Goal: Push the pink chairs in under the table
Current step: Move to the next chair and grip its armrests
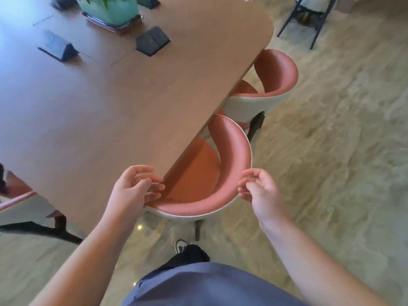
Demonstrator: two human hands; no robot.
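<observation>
Hovering at either end of the near pink chair's curved backrest (234, 164), left hand (134, 186) and right hand (260, 186) both loosely curled, fingertips (154, 188) close to the rim but grasping nothing that can be made out. Sitting partly tucked under the brown table (132, 107), seat half hidden by the edge. Standing just beyond, second pink chair (276, 71), likewise partly under the table.
</observation>
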